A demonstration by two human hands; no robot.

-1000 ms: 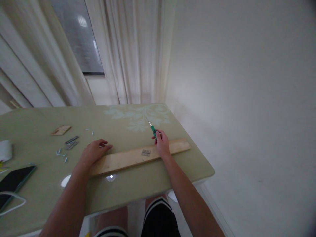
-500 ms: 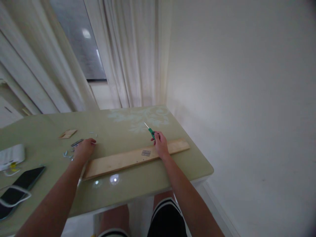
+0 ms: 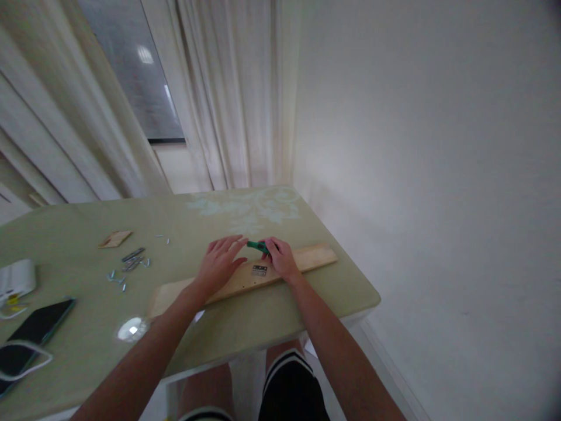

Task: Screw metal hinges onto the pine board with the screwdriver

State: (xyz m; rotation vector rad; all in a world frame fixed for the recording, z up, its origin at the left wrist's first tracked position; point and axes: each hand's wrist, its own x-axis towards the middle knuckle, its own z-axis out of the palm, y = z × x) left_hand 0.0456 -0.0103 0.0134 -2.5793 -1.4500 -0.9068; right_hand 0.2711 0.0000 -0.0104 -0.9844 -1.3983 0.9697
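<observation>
A long wooden board (image 3: 315, 256) lies across the table with a small metal hinge (image 3: 259, 271) flat on it and a few dark holes along its near edge. My right hand (image 3: 280, 257) is closed around the green handle of a screwdriver (image 3: 258, 246), just above the board beside the hinge. The screwdriver points left; its shaft is hidden by my left hand (image 3: 220, 262). That hand hovers over the board left of the hinge, fingers stretched out and thumb apart, fingertips at the front end of the screwdriver. Any small piece at those fingertips is too small to make out.
Left of the board lie several loose screws (image 3: 116, 279) and metal hinges (image 3: 132, 255). Behind them is a small wooden piece (image 3: 115, 239). A phone (image 3: 41, 324) with a white cable and a white power strip (image 3: 16, 279) occupy the left side. The wall (image 3: 416, 175) borders the right.
My left hand has moved right from the loose hardware to the screwdriver's front end. The screwdriver has tilted from pointing up and away to pointing left, still in my right hand.
</observation>
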